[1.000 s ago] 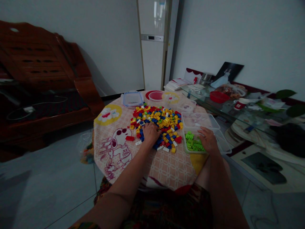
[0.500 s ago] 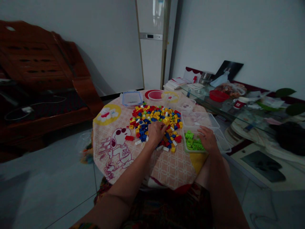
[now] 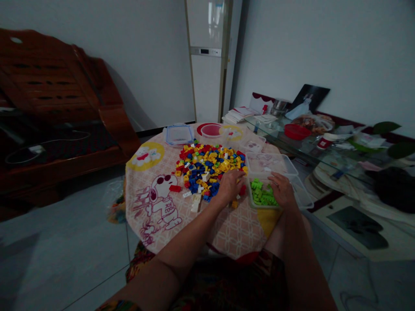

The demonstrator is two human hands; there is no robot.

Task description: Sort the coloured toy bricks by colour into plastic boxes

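A heap of small toy building bricks (image 3: 207,166) in red, yellow, blue and white lies on the round table. My left hand (image 3: 229,186) is low over the heap's right side, fingers bent together; whatever they hold is hidden. A clear plastic box (image 3: 259,206) with bright green bricks (image 3: 261,193) inside stands right of the heap. My right hand (image 3: 282,190) grips that box at its right side, fingers curled over the rim. One red brick (image 3: 175,188) and several white ones lie loose at the heap's near left edge.
A second clear container (image 3: 272,164) stands behind the box. Farther back are a blue-edged lid (image 3: 179,134) and a pink bowl (image 3: 211,130). The patterned tablecloth (image 3: 230,229) covers the table. A cluttered glass table (image 3: 301,149) stands right, a wooden bench (image 3: 58,103) left.
My left hand has moved right and slightly nearer across the heap, uncovering white bricks at its near middle. My right hand stays at the box.
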